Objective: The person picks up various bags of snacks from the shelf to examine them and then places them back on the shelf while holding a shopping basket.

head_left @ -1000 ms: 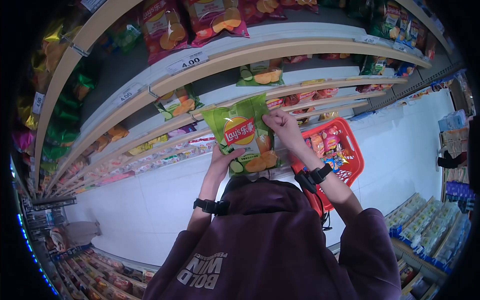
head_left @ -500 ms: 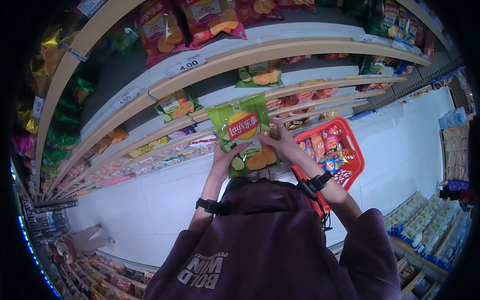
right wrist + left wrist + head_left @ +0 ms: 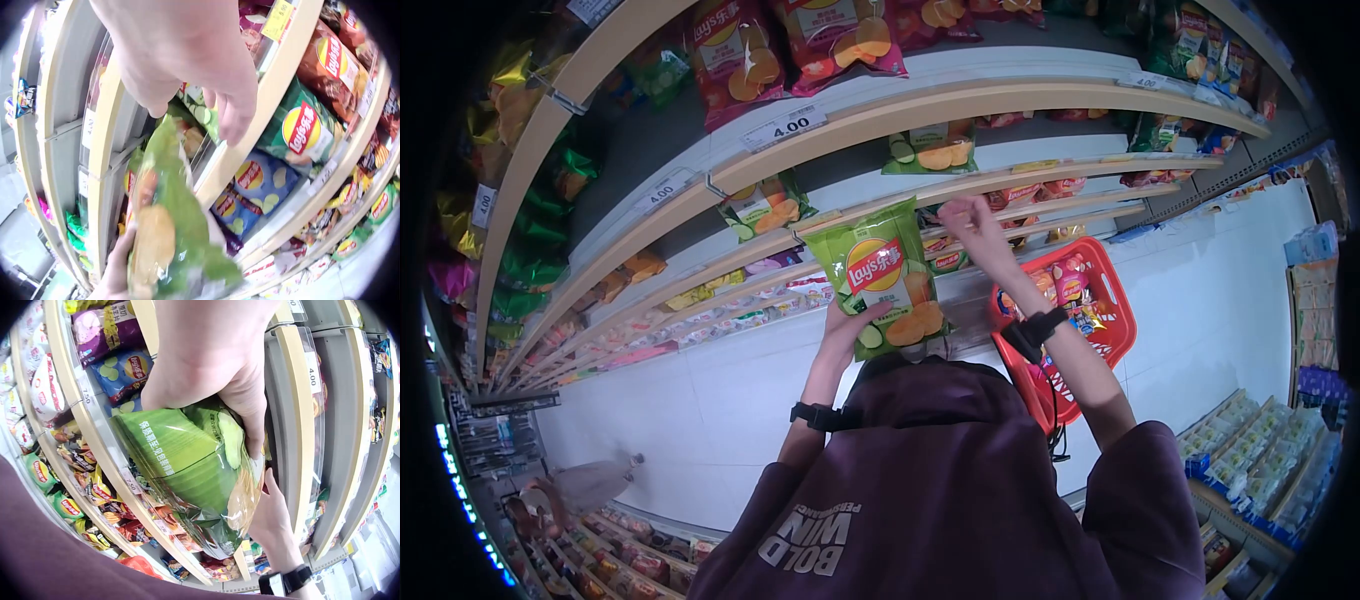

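In the head view a green Lay's chip bag (image 3: 895, 290) stands upright before the chest, its printed front toward the person. My left hand (image 3: 843, 328) grips its lower left side, thumb across the front. The left wrist view has that hand (image 3: 206, 362) over the bag (image 3: 178, 450), some fingers hidden behind it. Just right of the bag's top, my right hand (image 3: 982, 238) is raised with loosely bent fingers and holds nothing. In the right wrist view a gap separates this hand (image 3: 187, 69) from the bag (image 3: 187, 244).
Shelves (image 3: 860, 118) of chip bags curve across the front, with price tags (image 3: 792, 127) on their edges. A red shopping basket (image 3: 1122, 318) with several snack bags sits at the right, partly under the right forearm. More shelves (image 3: 635, 560) stand behind, at lower left.
My right hand has left the bag's right side and moved up and right, after touching its top corner a second ago. The left hand keeps its grip; the bag tilts slightly.
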A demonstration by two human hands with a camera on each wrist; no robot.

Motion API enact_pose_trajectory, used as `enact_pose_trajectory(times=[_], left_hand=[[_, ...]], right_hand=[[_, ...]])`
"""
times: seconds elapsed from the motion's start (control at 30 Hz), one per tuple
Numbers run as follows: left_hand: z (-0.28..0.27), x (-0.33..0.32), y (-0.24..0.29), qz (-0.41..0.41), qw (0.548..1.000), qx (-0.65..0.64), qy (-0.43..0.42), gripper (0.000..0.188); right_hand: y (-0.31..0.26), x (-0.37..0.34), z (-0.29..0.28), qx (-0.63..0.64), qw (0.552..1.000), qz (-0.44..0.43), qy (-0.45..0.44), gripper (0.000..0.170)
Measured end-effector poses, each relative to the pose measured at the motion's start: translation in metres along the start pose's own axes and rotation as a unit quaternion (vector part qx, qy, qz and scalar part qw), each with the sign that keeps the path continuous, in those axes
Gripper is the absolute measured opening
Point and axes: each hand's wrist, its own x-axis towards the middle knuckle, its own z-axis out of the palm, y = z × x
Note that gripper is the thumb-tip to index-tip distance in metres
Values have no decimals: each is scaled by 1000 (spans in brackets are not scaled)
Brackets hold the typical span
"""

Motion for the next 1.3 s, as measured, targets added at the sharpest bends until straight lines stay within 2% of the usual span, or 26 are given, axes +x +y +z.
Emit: enact_pose_trajectory(times=[0.03, 0.1, 0.2, 0.3, 0.4, 0.43, 0.53, 0.63, 0.73, 0.77, 0.87, 0.97, 1.07, 1.17, 1.27, 1.3], left_hand=[[-2, -3, 0, -1, 1000, 0, 6, 52], [-7, -11, 1, -4, 1000, 0, 19, 51], [-18, -15, -3, 14, 999, -29, 16, 51], [-22, -22, 2, 20, 999, -25, 41, 51], [-26, -27, 4, 25, 998, -31, 58, 51], [-29, -28, 3, 28, 997, -30, 66, 51], [-32, -28, -1, 33, 996, -27, 75, 50], [-34, -30, -2, 31, 996, -32, 74, 51], [-36, -34, 1, 22, 996, -31, 79, 51], [-34, -34, 3, 19, 996, -27, 81, 51], [-33, -31, 3, 29, 996, -18, 81, 51], [-27, -33, 9, 43, 996, -16, 76, 51], [-24, -33, 12, 52, 996, -15, 74, 51], [-26, -31, 11, 52, 996, -19, 70, 50], [-28, -28, 9, 41, 997, -26, 65, 50], [-28, -27, 8, 35, 997, -29, 64, 50]], right_hand=[[-8, 18, -4, -18, 997, -29, 64, 49], [0, 60, -15, -95, 980, -87, 150, 60], [-9, 98, -24, -186, 954, -62, 226, 81], [-5, 122, -26, -261, 939, -44, 220, 94], [1, 139, -28, -297, 950, 12, 99, 102], [-4, 139, -24, -340, 935, 33, 100, 107], [-11, 141, -25, -344, 934, 17, 93, 102], [1, 156, -32, -310, 932, -162, 92, 92], [-7, 164, -42, -328, 935, -116, 68, 83], [1, 177, -48, -317, 945, -73, 40, 76], [60, 226, -57, -443, 876, -166, 95, 69], [31, 197, -45, -403, 890, -171, 126, 66], [8, 178, -35, -389, 901, -121, 152, 63], [-8, 151, -31, -318, 919, -166, 166, 62], [-34, 96, -13, -314, 927, -68, 194, 61], [-30, 72, -3, -256, 944, -120, 168, 61]])
